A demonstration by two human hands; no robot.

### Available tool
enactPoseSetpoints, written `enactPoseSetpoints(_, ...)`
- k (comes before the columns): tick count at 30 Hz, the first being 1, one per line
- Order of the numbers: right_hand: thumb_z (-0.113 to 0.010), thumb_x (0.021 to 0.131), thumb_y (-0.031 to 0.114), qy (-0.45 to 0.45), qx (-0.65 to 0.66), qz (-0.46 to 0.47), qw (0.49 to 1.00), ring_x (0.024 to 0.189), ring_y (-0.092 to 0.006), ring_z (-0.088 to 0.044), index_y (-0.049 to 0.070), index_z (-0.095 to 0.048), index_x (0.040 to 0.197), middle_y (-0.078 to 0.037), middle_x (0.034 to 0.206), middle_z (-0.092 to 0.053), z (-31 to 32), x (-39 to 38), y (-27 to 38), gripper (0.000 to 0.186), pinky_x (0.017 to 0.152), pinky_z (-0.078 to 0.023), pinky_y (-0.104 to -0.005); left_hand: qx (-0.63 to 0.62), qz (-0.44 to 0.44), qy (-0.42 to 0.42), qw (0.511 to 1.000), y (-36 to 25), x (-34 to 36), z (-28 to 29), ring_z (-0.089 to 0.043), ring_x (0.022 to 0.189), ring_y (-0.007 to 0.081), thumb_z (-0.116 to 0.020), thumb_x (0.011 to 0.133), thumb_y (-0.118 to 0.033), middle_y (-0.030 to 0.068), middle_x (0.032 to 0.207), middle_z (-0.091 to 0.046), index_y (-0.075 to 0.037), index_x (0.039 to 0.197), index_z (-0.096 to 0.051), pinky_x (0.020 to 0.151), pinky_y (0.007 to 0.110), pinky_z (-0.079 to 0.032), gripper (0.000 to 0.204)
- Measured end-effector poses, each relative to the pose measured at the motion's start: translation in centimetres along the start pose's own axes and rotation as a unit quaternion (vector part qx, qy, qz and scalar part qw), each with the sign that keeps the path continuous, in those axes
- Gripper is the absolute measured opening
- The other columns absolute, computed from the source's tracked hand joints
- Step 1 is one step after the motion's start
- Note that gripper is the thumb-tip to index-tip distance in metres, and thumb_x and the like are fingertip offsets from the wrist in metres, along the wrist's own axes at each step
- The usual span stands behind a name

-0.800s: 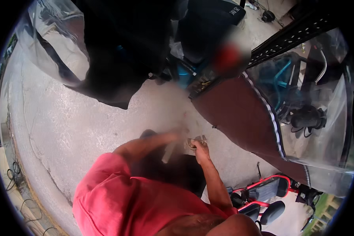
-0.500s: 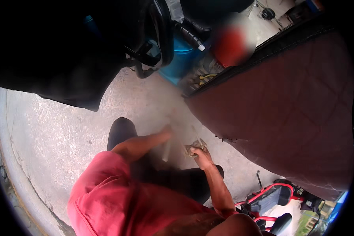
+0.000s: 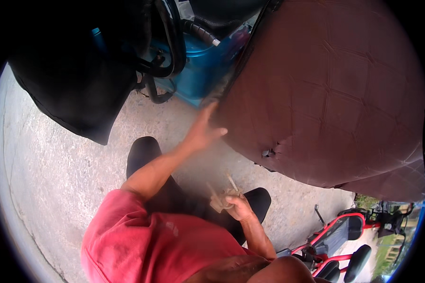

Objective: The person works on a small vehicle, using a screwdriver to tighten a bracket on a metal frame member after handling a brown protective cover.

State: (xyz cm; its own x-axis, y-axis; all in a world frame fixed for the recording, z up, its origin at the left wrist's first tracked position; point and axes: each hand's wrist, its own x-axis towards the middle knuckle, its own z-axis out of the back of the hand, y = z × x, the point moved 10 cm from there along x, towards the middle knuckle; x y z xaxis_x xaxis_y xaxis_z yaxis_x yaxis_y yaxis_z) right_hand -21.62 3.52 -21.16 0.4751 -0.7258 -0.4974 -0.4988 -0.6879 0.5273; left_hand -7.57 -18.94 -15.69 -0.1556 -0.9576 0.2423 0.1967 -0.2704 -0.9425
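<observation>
My left hand reaches forward to the edge of a brown quilted cover. Its thumb stands apart from the fingers, and I see nothing held in it; the fingertips blur against the dark edge. Lower down, above my dark-trousered knees, my right hand is closed round a dull greyish-tan metal part with two thin pins sticking out. The palm and fingers hide part of that piece.
Ahead stands a blue container beside a black curved bar and a black handlebar grip. Black fabric hangs at the left. A red-framed vehicle is at the lower right, over concrete floor.
My left hand has moved forward and up to the cover's edge; a pale blurred stick-like shape near it is gone from sight. My right hand has lowered slightly with the metal part.
</observation>
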Motion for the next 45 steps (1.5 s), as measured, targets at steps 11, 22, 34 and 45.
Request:
enactPoseSetpoints(11,-0.067,0.081,0.019,-0.010,-0.086,0.143,0.986,0.098,-0.0338,-0.063,0.003,-0.049,0.112,-0.022,0.107,-0.061,-10.0,-4.0,12.4,0.040,0.082,-0.053,-0.0458,-0.421,0.124,0.474,0.763,-16.2,-13.6,-19.6,-0.058,0.110,0.0305,-0.070,0.083,-0.046,0.0196,0.120,-0.060,0.000,0.128,-0.051,0.093,0.042,-0.047,0.067)
enactPoseSetpoints(22,-0.066,0.080,0.026,-0.166,-0.081,0.445,0.876,0.049,-0.0178,-0.048,0.008,-0.046,0.113,-0.023,0.094,-0.064,-4.8,-22.6,26.0,0.043,0.046,-0.043,-0.0295,-0.126,-0.248,0.543,0.792,-24.0,-11.3,-24.8,-0.062,0.101,0.0339,-0.072,0.080,-0.035,0.0162,0.107,-0.062,-0.007,0.134,-0.047,0.086,0.043,-0.049,0.067)
enactPoseSetpoints(34,-0.054,0.086,0.025,-0.231,-0.149,0.495,0.824,0.072,-0.0242,-0.060,0.003,-0.053,0.108,-0.024,0.098,-0.065,1.1,-34.7,37.2,0.031,0.063,-0.050,-0.0322,-0.038,-0.136,0.183,0.973,-19.7,3.0,-20.9,-0.045,0.130,0.0353,-0.086,0.068,-0.028,0.0257,0.138,-0.044,0.002,0.146,-0.028,0.110,0.043,-0.036,0.102)
enactPoseSetpoints(45,-0.057,0.080,0.023,-0.270,-0.174,0.471,0.821,0.078,-0.0288,-0.063,-0.003,-0.050,0.110,-0.025,0.096,-0.065,0.7,-38.1,33.1,0.040,0.068,-0.053,-0.0365,0.045,-0.181,0.064,0.980,-23.7,2.3,-25.8,-0.030,0.134,0.0460,-0.093,0.052,-0.037,0.0296,0.144,-0.028,-0.004,0.151,-0.014,0.110,0.051,-0.029,0.131)
